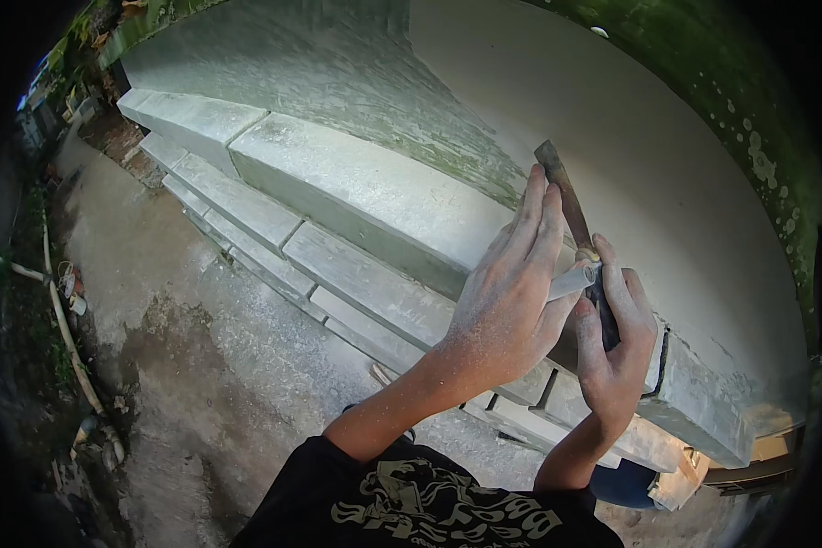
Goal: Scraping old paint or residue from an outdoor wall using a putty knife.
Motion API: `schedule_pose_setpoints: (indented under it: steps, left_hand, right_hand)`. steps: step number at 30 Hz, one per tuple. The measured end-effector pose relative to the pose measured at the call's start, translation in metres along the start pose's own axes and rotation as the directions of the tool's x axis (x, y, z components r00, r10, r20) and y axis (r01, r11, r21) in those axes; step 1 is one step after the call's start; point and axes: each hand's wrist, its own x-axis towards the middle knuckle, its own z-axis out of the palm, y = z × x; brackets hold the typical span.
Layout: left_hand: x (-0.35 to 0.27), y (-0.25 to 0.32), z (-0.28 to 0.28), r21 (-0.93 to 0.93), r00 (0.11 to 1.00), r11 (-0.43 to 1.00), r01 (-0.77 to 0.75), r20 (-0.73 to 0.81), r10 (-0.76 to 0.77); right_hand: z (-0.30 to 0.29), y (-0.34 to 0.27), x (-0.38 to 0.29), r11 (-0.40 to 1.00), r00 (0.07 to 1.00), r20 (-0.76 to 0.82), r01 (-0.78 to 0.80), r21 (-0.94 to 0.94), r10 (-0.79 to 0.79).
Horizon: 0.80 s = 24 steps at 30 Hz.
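Note:
My left hand, coated in pale dust, has its fingers stretched out beside the rusty flat blade of a narrow hand tool. A short piece of grey plastic pipe is held between its thumb and index finger. My right hand, dusty as well, grips the tool's dark handle, the blade pointing up and to the left with a squared tip. Whether the left fingertips touch the blade I cannot tell. Both hands are in front of a plastered wall, above a pale concrete ledge.
Below the ledge, stepped rows of pale blocks with dark gaps run diagonally. A dusty, stained concrete floor lies to the left, with a long pipe along its edge. A blue container shows at lower right, near a cardboard piece.

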Motion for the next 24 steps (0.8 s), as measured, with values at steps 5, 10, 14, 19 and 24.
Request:
schedule_pose_setpoints:
  steps: [5, 10, 14, 19, 24]
  left_hand:
    - [0.0, -0.002, 0.002, 0.127, 0.994, 0.988, -0.091, -0.051, 0.098]
    - [0.009, 0.001, 0.002, 0.077, 0.998, 0.996, -0.042, -0.037, 0.045]
    - [0.015, 0.004, -0.004, -0.147, 0.999, 0.989, 0.018, -0.03, -0.023]
    - [0.018, -0.003, -0.008, -0.1, 1.0, 0.995, -0.017, -0.026, 0.015]
    - [0.018, -0.002, -0.016, 0.036, 1.0, 0.999, -0.021, -0.016, 0.021]
  right_hand:
    - [0.002, 0.001, 0.006, 0.997, 0.999, 0.034, 0.024, 0.076, -0.027]
    - [0.01, 0.009, 0.008, 0.993, 0.996, -0.012, 0.094, 0.076, -0.094]
    - [0.009, -0.007, 0.016, 0.999, 0.999, 0.007, 0.038, 0.037, -0.039]
    - [0.012, -0.011, 0.017, 1.0, 1.0, -0.031, -0.001, -0.007, 0.001]
    - [0.022, -0.001, 0.019, 0.993, 0.993, -0.039, 0.111, 0.033, -0.11]
